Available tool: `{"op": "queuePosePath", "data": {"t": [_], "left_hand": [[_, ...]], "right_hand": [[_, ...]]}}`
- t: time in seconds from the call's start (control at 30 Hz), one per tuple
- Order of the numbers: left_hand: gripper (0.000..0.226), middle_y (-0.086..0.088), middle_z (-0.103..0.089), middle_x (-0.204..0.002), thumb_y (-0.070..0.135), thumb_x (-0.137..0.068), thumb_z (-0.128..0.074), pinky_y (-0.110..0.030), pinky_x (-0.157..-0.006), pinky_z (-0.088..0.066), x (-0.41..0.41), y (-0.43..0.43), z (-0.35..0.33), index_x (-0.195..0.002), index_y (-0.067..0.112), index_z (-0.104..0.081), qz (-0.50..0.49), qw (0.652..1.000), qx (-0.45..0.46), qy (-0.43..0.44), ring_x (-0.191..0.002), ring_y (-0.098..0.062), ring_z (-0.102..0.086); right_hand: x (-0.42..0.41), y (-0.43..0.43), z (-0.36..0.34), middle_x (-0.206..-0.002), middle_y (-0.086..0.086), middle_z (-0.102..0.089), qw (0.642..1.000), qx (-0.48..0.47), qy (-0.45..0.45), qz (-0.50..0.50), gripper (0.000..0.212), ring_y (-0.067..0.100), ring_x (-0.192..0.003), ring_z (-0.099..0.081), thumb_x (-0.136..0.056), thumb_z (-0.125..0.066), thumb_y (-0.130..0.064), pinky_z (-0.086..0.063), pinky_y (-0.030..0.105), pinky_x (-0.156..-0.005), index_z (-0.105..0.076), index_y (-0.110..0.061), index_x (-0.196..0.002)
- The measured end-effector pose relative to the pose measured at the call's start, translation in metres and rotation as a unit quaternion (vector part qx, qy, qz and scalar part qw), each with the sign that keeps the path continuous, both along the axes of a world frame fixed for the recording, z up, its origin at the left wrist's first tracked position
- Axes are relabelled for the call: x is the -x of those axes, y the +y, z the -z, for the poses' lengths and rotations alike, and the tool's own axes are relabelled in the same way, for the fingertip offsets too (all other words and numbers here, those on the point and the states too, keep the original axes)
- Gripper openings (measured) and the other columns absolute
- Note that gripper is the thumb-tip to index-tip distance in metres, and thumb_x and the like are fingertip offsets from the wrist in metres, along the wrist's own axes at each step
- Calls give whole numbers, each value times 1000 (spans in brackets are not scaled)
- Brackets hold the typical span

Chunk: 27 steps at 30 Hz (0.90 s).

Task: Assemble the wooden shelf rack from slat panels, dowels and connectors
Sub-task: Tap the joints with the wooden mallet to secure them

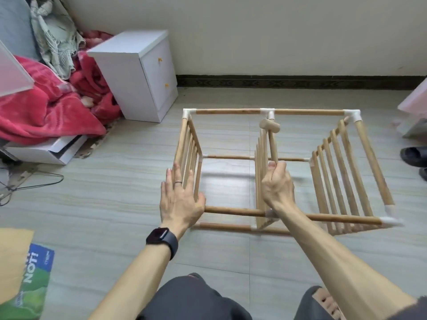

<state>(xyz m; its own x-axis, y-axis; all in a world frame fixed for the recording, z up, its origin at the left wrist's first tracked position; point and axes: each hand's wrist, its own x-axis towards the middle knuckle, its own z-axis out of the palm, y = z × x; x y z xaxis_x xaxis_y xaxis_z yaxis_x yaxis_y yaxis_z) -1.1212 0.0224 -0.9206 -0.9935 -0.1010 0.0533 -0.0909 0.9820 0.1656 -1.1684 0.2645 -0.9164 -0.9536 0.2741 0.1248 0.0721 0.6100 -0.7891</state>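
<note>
1. Dark-trousered knees (196, 296) were seen at the bottom edge, above a pale tiled floor (104, 204).
2. On that floor the wooden rack (231, 111) was laid open side up, near the far wall, its three slat panels joined by dowels.
3. To the left, a white cabinet (138, 77) was set beside a red blanket (46, 112).
4. The left hand (180, 199) was laid flat against the left slat panel (188, 148), its fingers (178, 176) straight and released.
5. The right hand (277, 185) was clenched round the handle of a wooden mallet (272, 144), held over the middle slat panel (260, 169).
6. The mallet's head was held just beside the middle connector (268, 111) on the far rail.
7. A black watch (161, 239) was worn on the left wrist.
</note>
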Motion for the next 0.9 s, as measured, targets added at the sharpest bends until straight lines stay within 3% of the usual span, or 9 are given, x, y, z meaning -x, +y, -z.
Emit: {"op": "queuePosePath", "data": {"t": [0.2, 0.37, 0.57, 0.73, 0.8, 0.9], "left_hand": [[75, -15, 16, -166, 46, -99, -31, -48, -126, 0, 21, 6, -10, -162, 21, 0, -17, 999, -9, -49, -155, -30, 12], [74, -16, 15, -166, 46, -99, -30, -49, -125, -2, 34, 8, -12, -162, 22, 1, -20, 998, 9, -60, -155, -32, 10], [65, -16, 16, -166, 41, -103, -22, -55, -124, 3, 39, 7, -16, -162, 27, 1, -6, 995, 18, -94, -154, -32, 16], [62, -9, -5, -169, 52, -104, -13, -55, -123, 6, 40, 30, -20, -161, 27, -15, 107, 991, 67, -46, -156, -24, 8], [63, -4, -17, -168, 56, -102, -11, -55, -124, 0, 39, 56, -18, -157, 31, -29, 178, 981, 69, -43, -156, -22, -1], [61, -3, -37, -160, 57, -102, -11, -54, -121, -13, 39, 95, -12, -142, 35, -52, 226, 970, 68, -59, -153, -21, -18]], "right_hand": [[37, 1, -8, -94, 20, -61, 997, -49, -59, -11, 44, 39, -85, -58, -109, -16, -41, -47, 50, -76, -44, -7, -109], [49, 4, -1, -79, 12, -59, 996, -68, -60, 1, 41, 29, -71, -56, -109, -16, -43, -41, 42, -64, -42, -11, -104], [46, 24, -14, -101, 10, -52, 991, -109, -45, -57, 39, 21, -79, -52, -108, -24, -47, -44, 41, -73, -51, -18, -104], [54, 83, -78, -74, -4, -61, 976, -198, -8, -84, 20, 18, -64, -61, -104, -48, -41, -50, 36, -55, -57, -29, -117], [59, 92, -104, -73, -1, -66, 987, -150, -4, -53, 15, 19, -60, -64, -99, -54, -33, -51, 33, -50, -56, -33, -114], [52, 92, -130, -79, 2, -76, 997, 50, -5, -57, 11, 9, -53, -66, -94, -59, -24, -49, 24, -46, -61, -27, -104]]}}
